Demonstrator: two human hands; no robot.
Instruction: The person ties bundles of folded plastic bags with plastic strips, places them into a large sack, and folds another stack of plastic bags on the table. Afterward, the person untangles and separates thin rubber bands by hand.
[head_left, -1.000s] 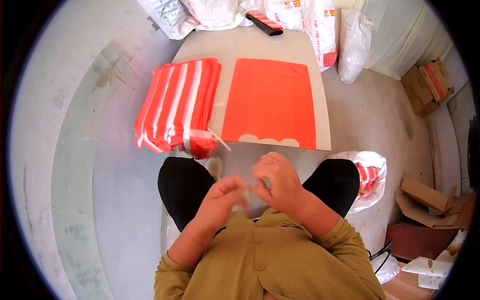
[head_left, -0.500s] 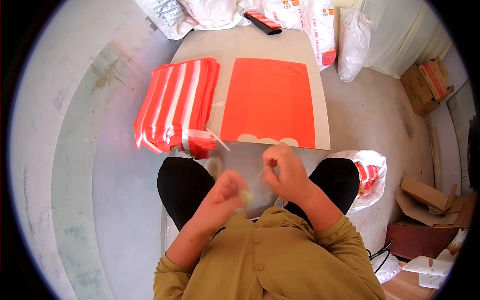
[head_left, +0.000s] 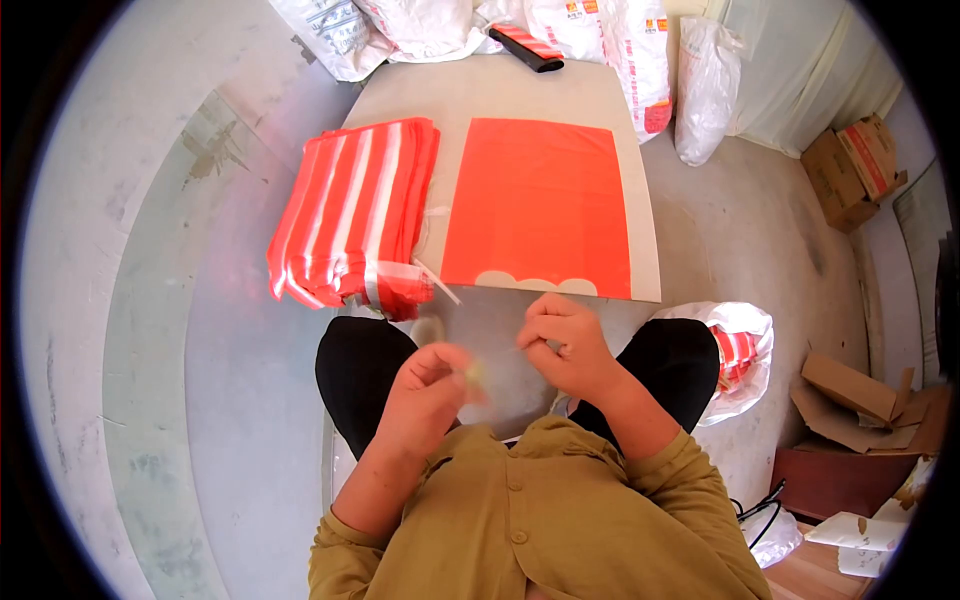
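Note:
My left hand (head_left: 428, 395) is closed over my lap, thumb and fingers pinching a small yellow-green thing (head_left: 475, 378), too blurred to name. To its right and a little higher, my right hand (head_left: 567, 345) is curled with thumb and forefinger together; whatever they hold, if anything, cannot be made out. Just beyond the right hand, a flat red plastic sheet (head_left: 540, 205) with a scalloped near edge lies on the board (head_left: 530, 85). Left of it sits a thick stack of red-and-white striped plastic bags (head_left: 350, 205). Neither hand touches the sheet or the stack.
White sacks (head_left: 430, 25) line the board's far edge, with a dark striped roll (head_left: 527, 48) before them. By my right knee stands a white bag (head_left: 755, 385) holding striped material. Cardboard boxes (head_left: 850, 175) and an opened carton (head_left: 860, 400) are on the right.
My left hand has shifted slightly left with the small yellow-green thing. The right hand has moved a little left and its fingers have turned. The sheet and stack stay put.

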